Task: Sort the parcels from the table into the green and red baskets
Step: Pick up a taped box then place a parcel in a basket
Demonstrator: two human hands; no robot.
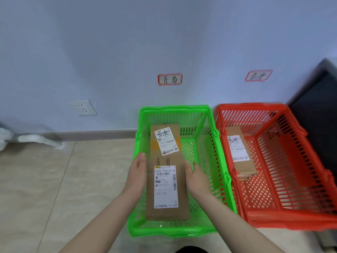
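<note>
Both forearms reach in from the lower edge. The left hand (137, 172) and right hand (196, 178) have their fingers laid out nearly straight, neither clenched nor wrapped. Each is flattened against a long side of the long, flat brown cardboard parcel with a white shipping label (166, 187). Taking the parcel as the clock face, the left hand is at about 10 o'clock and the right at about 2 o'clock, so both bear on its far half while the near end juts unsupported toward 6 o'clock.

The parcel looks stiff and light, judging by how it sits squeezed between flat palms. The smooth board could slip under so loose a press, and a hold nearer mid-length, with thumbs on top, would steady it.

It sits inside the rim of the bright green plastic lattice basket (164, 232). I cannot tell whether it is already resting on the floor of that basket.

At 12 o'clock a second brown labelled parcel (165, 137) lies in the same basket, its near end meeting the first.

At 3 o'clock from the green basket, just beside it, stands the red plastic lattice basket (255, 106), which holds another brown parcel (238, 150).
</note>
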